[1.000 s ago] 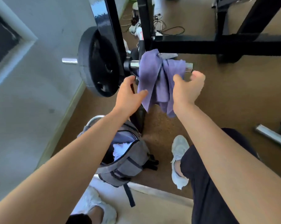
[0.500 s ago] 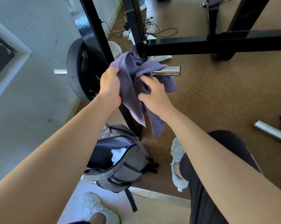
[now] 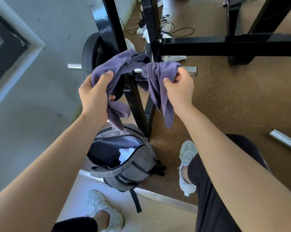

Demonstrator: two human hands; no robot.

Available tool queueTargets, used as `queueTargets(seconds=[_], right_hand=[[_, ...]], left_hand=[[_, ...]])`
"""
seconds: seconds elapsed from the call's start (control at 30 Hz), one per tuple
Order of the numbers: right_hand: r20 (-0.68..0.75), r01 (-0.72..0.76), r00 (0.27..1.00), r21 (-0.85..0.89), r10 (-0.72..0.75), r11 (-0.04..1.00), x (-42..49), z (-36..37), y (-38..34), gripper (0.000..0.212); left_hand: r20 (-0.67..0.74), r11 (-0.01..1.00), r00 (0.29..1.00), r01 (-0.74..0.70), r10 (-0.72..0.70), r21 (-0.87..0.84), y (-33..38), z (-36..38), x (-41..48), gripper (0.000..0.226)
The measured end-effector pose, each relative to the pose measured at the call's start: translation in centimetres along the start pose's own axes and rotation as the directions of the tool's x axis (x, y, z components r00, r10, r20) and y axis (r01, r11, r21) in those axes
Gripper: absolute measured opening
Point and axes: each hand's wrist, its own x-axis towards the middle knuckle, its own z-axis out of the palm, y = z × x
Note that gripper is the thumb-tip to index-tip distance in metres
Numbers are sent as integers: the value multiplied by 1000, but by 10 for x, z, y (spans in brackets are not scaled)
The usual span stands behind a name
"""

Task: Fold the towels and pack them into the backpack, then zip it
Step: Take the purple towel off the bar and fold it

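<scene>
A: Left hand [image 3: 94, 96] is clenched on one bunched end of the soft purple cloth towel [image 3: 124, 64], out by the black weight plate [image 3: 91, 52].

B: Middle of it drapes over the chrome barbell sleeve [image 3: 190, 71], and the right hand [image 3: 179, 87] pinches the other end.

A: So I'd call this opening it out, ahead of the fold.

B: Next it needs lifting clear and squaring up; the open grey fabric backpack [image 3: 133, 169] waits on the floor below, something white inside

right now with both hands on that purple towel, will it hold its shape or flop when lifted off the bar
Probably floppy: the purple towel sags between the left hand and right hand, with loose ends dangling. It looks light. It may snag, since it's bunched around the steel bar.
</scene>
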Motion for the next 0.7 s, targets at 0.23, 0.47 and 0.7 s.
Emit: queueTargets(seconds=[0.23,0.47,0.7], right_hand=[[30,-53,998,-32,54,998,-3,7,-1,42],[218,-117,970,7,112,993,-11,14,-5,75],[384,-260,909,217,163,941,-18,20,-14,86]], left_hand=[[-138,999,990,-5,-1,-44,-10,-56,-61,15],[215,987,967,-118,139,-106,-10,-100,-109,45],[381,966,906,-237,183,101,2,-95,-136,17]])
